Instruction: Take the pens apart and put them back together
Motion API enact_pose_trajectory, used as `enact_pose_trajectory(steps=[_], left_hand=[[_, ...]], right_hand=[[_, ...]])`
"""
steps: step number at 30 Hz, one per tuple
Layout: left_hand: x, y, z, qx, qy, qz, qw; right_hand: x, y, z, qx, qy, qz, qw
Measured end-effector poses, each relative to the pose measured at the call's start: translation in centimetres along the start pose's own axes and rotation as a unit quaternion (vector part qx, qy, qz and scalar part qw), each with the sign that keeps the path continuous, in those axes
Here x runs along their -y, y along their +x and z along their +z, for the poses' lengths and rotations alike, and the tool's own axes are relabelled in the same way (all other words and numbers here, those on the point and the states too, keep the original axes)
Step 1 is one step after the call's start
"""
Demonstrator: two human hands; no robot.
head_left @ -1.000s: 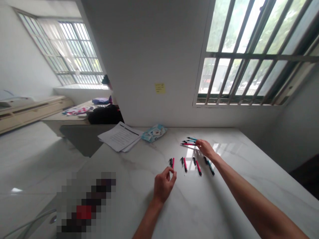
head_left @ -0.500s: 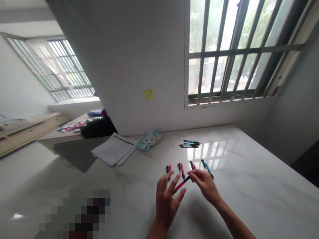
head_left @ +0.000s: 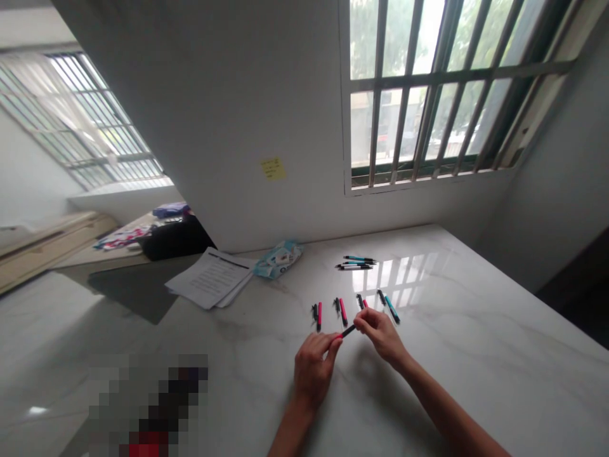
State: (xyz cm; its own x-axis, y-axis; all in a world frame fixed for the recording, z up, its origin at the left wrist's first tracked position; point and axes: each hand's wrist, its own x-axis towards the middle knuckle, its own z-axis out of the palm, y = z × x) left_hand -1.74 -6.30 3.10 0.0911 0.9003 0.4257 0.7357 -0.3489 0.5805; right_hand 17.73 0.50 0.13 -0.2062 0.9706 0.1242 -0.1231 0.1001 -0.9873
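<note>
A red and black pen point(head_left: 349, 331) is held between both hands above the marble table. My left hand point(head_left: 314, 365) is closed around its red end, and my right hand point(head_left: 380, 333) pinches its black end. Just beyond the hands lie separated pen parts in small groups: a red barrel point(head_left: 320, 313) beside a black piece point(head_left: 314, 312), another red barrel point(head_left: 343, 311) with its black piece point(head_left: 337, 306), and a third group partly hidden behind my right hand. To the right is a teal barrel point(head_left: 392, 310) with a black piece point(head_left: 381, 296).
Several whole pens point(head_left: 356, 262) lie farther back on the marble table point(head_left: 457, 298). A blue and white soft packet point(head_left: 279, 259) and printed papers point(head_left: 212, 277) are at the back left. A yellow note point(head_left: 273, 169) sticks to the wall, left of a barred window point(head_left: 428, 95).
My left hand has gone from spread fingers to closed on the pen's red end. My right hand keeps its pinch on the black end. The camera view has shifted slightly.
</note>
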Motion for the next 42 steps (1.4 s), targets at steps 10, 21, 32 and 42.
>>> enact_pose_trajectory(steps=[10, 21, 32, 42], left_hand=[[0.4, 0.2, 0.1, 0.058, -0.057, -0.045, 0.996], [-0.4, 0.2, -0.1, 0.060, -0.094, -0.054, 0.992], [1.0, 0.9, 0.8, 0.180, -0.433, -0.269, 0.841], [0.0, 1.2, -0.2, 0.050, -0.535, -0.312, 0.784]], right_hand=[[0.7, -0.2, -0.3, 0.035, 0.050, 0.015, 0.998], [0.8, -0.3, 0.4, 0.008, 0.060, 0.045, 0.997], [1.9, 0.5, -2.2, -0.032, 0.088, -0.031, 0.995], [-0.9, 7.3, -13.9, -0.155, -0.349, -0.060, 0.922]])
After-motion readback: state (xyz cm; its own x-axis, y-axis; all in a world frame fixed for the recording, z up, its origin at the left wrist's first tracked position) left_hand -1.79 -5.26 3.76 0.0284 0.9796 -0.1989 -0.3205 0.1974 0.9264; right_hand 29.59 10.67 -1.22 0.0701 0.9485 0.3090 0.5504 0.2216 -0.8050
